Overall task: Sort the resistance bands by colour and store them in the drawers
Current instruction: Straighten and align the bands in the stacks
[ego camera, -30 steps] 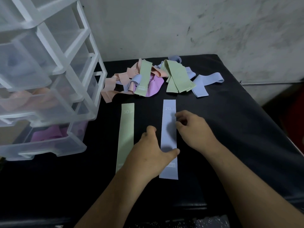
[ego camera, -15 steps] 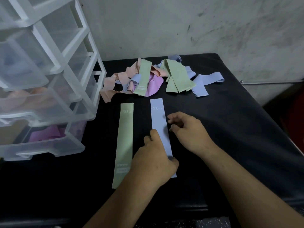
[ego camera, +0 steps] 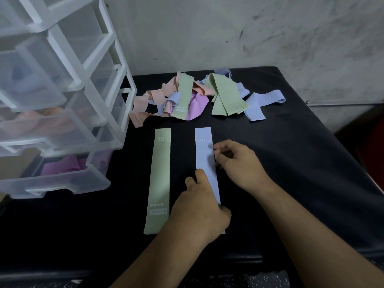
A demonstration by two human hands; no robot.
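Blue band (ego camera: 204, 161) lies flat and straight on the black counter (ego camera: 301, 173), lengthwise away from the person, "20" mark at the far end. Green band (ego camera: 161, 179) lies flat, parallel to its left, apart from it, "30" at the far end. Looks like one lane per colour before stowing.

Left grip (ego camera: 199, 210) sits over the near end of the blue band, fingers bent at its left edge, thumb at its right edge. It pins that end; can't tell whether it pinches or just presses. Right grip (ego camera: 236, 163) is at the band's right edge just below the "20", fingertips curled in and pinching that edge. Probably squaring it up or about to lift.

The unsorted pile (ego camera: 193, 98) sits at the back of the counter: peach, green, blue and purple, tangled. Drawer unit (ego camera: 99, 113) stands on the left with its drawers pulled out; the bottom drawer holds purple bands (ego camera: 62, 167), the one above peach. Judging by the pile, sorting is well short of done.
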